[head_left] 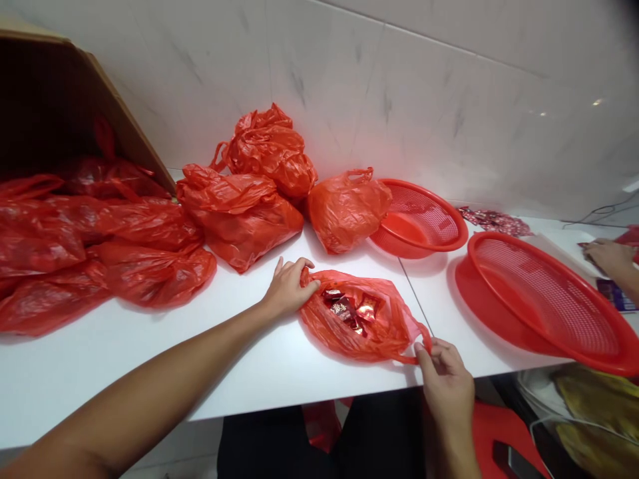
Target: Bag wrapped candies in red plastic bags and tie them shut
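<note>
With the clock centred on the open red bag (384,347) and twelve towards the wall (349,80), that bag is laid on the white table (249,366) near its front edge, and shiny wrapped packets (352,311) are seen inside through its gaping mouth. Its rim is pinched at about ten o'clock between the thumb and fingers of the left hand (289,289); at four o'clock a handle loop is grasped by the right hand (446,376). Bunched red bags are set at ten (244,219), eleven (272,153) and twelve o'clock (349,209). A smaller red basket (412,229) is placed at one o'clock, and a larger red basket (539,303) at three. Between nine and ten, more filled bags (150,266) are heaped by the mouth of a cardboard box (122,123). Between two and three, another person's hand (606,256) is seen beyond the larger basket; its grip cannot be told.
</note>
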{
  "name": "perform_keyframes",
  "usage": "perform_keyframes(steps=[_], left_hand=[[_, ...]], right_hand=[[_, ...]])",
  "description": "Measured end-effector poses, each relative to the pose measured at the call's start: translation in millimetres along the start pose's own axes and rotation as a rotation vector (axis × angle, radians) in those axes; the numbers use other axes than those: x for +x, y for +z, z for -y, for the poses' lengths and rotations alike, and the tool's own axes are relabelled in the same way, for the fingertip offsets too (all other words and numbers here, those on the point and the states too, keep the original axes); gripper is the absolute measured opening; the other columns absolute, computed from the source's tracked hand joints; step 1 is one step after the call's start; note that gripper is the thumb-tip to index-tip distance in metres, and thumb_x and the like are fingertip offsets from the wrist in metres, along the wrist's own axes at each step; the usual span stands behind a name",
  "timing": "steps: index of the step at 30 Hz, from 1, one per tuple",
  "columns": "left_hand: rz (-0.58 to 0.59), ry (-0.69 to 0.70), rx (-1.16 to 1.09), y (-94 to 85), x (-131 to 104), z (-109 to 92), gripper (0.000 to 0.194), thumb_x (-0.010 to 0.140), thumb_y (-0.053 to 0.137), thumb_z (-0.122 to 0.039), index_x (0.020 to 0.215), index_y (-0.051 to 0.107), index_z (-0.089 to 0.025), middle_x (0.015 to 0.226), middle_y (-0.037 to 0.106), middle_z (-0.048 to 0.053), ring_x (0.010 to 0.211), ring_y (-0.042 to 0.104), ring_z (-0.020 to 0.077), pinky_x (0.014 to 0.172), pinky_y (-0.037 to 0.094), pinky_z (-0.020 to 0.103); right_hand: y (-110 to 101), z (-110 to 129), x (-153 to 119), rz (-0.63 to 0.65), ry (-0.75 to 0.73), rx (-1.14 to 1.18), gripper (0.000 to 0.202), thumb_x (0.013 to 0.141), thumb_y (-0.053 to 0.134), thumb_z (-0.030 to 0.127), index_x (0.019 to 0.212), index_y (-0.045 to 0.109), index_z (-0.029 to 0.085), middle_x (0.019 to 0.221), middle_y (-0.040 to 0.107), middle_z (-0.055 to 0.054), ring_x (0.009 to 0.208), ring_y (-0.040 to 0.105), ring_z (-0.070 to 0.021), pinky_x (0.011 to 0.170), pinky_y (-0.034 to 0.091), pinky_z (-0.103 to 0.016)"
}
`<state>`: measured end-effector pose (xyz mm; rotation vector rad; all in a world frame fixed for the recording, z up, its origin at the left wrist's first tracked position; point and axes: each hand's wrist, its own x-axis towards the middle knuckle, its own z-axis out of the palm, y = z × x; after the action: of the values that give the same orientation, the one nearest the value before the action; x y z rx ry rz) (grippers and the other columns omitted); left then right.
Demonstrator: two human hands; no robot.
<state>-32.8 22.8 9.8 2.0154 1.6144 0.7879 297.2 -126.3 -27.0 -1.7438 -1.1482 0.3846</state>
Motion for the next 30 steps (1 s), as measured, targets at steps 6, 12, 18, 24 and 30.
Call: perform_keyframes(steps=[6,12,18,24,30], left_hand=[[0.05,-0.009,-0.072,-3.4,1,2,0.032,0.081,0.046,-0.025,0.112,0.057,-0.026,0.091,0.067,0.001,0.114,0.062,0.0289,0.131,0.007,0.066],[-0.049,-0.044,-0.212,-2.1,-1,-2,0.027,0.086,0.04,-0.023,0.106,0.057,-0.027,0.093,0.069,-0.001,0.107,0.064,0.0265,0.13,0.011,0.064],[-0.238,-0.092,-0.306,2.3,-1,3,0.015,0.088,0.041,-0.024,0.09,0.056,-0.025,0.097,0.067,0.003,0.101,0.062,0.0277,0.103,0.049,0.049],[-0.4,-0.05,-0.422,-8.2,6,5,0.026,0.099,0.041,-0.035,0.101,0.064,-0.022,0.107,0.073,0.005,0.104,0.067,0.0233,0.098,0.052,0.038],[-0.578,0.084,-0.604,-47.0,21,-27,0.019,0.092,0.064,-0.037,0.098,0.069,-0.02,0.099,0.074,0.005,0.094,0.069,0.0194,0.09,0.054,0.032]], right_hand=[[-1,31,22,0.016,-0.049,0.44,0.026,0.085,0.082,0.041,0.072,0.073,0.02,0.129,0.069,-0.013,0.131,0.06,-0.0331,0.103,0.046,-0.046],[26,65,62,0.225,-0.048,0.783,0.016,0.085,0.08,0.035,0.087,0.082,0.02,0.148,0.063,-0.018,0.134,0.061,-0.0379,0.098,0.053,-0.052],[58,126,116,0.22,-0.284,0.868,0.016,0.085,0.076,0.03,0.097,0.074,0.02,0.124,0.076,-0.012,0.123,0.07,-0.0302,0.112,0.046,-0.054],[85,166,131,0.119,-0.593,0.823,0.048,0.091,0.07,0.028,0.137,0.053,0.028,0.113,0.073,-0.005,0.104,0.075,-0.0223,0.105,0.054,-0.05],[127,126,136,0.122,-0.548,0.659,0.078,0.089,0.071,0.032,0.153,0.028,0.028,0.109,0.068,-0.002,0.089,0.072,-0.0188,0.099,0.058,-0.05]])
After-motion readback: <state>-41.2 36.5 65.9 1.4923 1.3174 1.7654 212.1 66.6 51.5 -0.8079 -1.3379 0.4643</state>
